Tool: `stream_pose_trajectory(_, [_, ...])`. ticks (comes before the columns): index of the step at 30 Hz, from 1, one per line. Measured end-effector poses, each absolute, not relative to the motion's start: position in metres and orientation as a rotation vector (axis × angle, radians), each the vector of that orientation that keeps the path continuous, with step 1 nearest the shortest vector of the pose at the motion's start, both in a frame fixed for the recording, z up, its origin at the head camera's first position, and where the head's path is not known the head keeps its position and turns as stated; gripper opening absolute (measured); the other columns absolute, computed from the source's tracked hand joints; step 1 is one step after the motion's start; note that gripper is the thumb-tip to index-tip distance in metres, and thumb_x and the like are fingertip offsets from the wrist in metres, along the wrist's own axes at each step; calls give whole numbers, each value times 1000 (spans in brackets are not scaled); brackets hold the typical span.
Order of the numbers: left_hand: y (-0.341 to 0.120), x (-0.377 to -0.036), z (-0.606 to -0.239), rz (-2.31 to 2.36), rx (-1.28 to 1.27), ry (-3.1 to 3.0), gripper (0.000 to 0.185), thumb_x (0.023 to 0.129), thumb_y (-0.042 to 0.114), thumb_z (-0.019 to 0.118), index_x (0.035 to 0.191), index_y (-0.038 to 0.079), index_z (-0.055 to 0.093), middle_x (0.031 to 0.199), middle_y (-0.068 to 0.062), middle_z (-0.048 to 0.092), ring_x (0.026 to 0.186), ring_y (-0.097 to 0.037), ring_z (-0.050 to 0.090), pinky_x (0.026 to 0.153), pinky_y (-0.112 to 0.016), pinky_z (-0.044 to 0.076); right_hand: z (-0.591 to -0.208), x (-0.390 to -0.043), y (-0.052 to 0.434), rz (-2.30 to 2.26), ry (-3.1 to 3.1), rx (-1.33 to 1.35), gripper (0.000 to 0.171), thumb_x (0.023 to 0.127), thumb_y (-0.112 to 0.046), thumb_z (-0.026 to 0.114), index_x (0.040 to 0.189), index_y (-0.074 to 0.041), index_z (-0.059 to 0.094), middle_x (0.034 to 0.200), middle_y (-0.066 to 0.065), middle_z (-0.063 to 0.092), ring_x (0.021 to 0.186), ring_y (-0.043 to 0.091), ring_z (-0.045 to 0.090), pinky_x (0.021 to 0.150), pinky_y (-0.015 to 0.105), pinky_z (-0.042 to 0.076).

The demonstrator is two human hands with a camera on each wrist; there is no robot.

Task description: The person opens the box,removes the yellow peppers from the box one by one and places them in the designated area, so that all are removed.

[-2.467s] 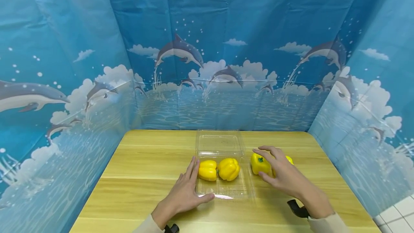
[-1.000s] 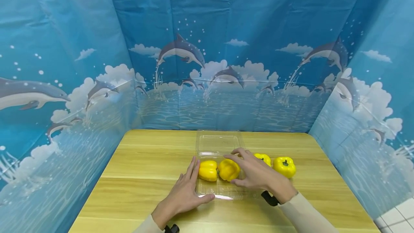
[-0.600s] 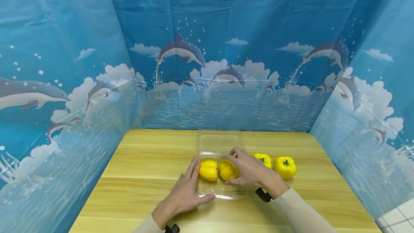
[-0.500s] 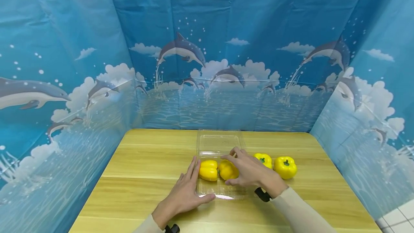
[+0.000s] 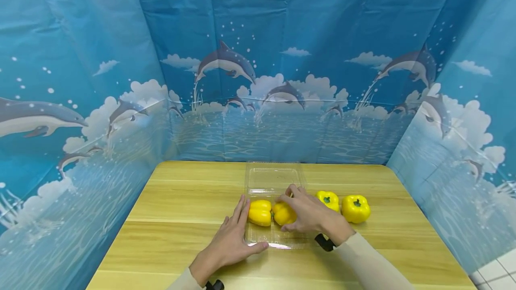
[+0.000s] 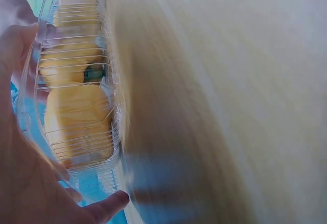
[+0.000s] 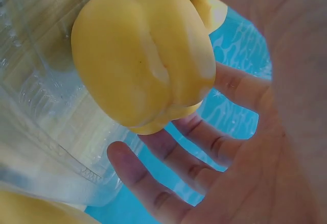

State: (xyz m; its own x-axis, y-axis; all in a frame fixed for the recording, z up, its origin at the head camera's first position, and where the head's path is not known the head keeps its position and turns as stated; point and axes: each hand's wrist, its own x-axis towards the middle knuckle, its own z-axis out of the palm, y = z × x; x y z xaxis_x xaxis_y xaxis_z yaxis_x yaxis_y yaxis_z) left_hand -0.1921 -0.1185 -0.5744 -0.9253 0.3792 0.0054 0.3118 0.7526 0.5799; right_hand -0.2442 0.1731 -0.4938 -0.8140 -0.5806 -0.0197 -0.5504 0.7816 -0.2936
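Observation:
Two yellow bell peppers lie on their sides in a clear hinged plastic container, stem ends facing each other. My right hand (image 5: 308, 211) curls its fingers and thumb around the right-hand bell pepper (image 5: 283, 212); the right wrist view shows several fingertips against that pepper (image 7: 143, 55). The other bell pepper (image 5: 260, 212) lies at the left wall, by my left fingertips. My left hand (image 5: 230, 236) rests along the container (image 5: 262, 236), its fingers straight on the left side and its thumb at the front edge. In the left wrist view the ribbed clear wall stands before a pepper (image 6: 76, 117).
Just right of the container, two more yellow bell peppers stand stem up on the wooden table (image 5: 169, 218): a nearer-in pepper (image 5: 327, 199), partly behind my right hand, and an outer pepper (image 5: 356, 209). The open lid (image 5: 274, 178) lies toward the dolphin-print curtain (image 5: 258, 133).
My right hand has gone left from the peppers outside the container to the right-hand pepper inside, closing its fingers around it. The left hand has stayed in place.

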Motion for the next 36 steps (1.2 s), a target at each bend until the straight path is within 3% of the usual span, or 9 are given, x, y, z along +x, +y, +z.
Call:
stream_pose_trajectory(5, [-119, -192, -575, 910, 562, 2834, 137, 95, 90, 72, 190, 24, -2, 199, 0, -15, 173, -51, 42, 141, -82, 28, -494, -243, 172, -428, 2842, -902, 68, 90, -36, 105, 147, -20, 73, 135, 7, 62, 109, 22, 59, 86, 44, 62])
stream_pose_trajectory(13, [-119, -192, -576, 909, 563, 2836, 136, 96, 91, 71, 190, 25, -2, 199, -2, -13, 172, -52, 44, 141, -82, 29, -497, -244, 171, -375, 2842, -938, 62, 91, -34, 104, 141, -19, 70, 142, 10, 71, 130, 35, 68, 110, 57, 65])
stream_pose_trajectory(36, [-119, -192, -575, 897, 575, 2838, 136, 96, 88, 72, 190, 24, -1, 199, -7, -11, 173, -51, 42, 141, -81, 28, -495, -242, 174, -373, 2846, -902, 65, 90, -36, 104, 144, -18, 72, 136, 8, 69, 121, 29, 65, 101, 54, 65])
